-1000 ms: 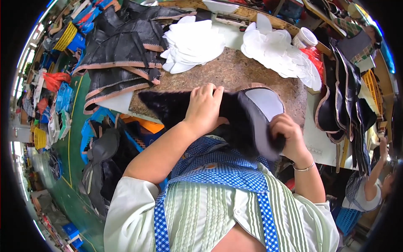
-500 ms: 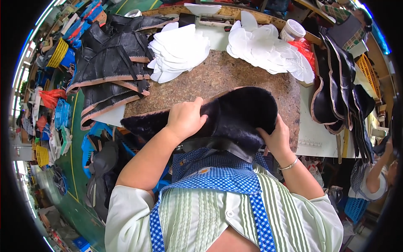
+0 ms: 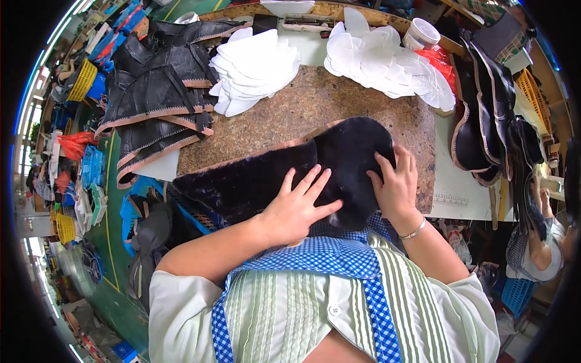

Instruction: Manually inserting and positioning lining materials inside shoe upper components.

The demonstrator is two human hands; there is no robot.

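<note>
A black furry boot piece [image 3: 260,178], edged with a pinkish-tan strip, lies spread over the near side of a brown speckled board [image 3: 248,130]. Its narrow end points left and its rounded end is at the right. Flat on the fur near the middle rests my left hand [image 3: 296,209], fingers spread. At the rounded right end, my right hand [image 3: 396,184] grips the edge, with the thumb on the fur and the fingers curled by the rim. The near edge of the piece is partly hidden by my left hand and lies against my checked apron [image 3: 302,257].
Two piles of white shaped sheets, a left pile [image 3: 254,66] and a right pile [image 3: 387,66], lie beyond the piece. Black boot pieces [image 3: 157,85] are stacked at left; more black pieces [image 3: 484,115] hang at right. A white tub [image 3: 421,34] stands behind. Another person's arm [image 3: 541,248] shows at right.
The piece has opened out flatter, its near edge no longer folded up. My left hand has moved from its far edge down onto the middle, fingers spreading; my right hand stays at the rounded end.
</note>
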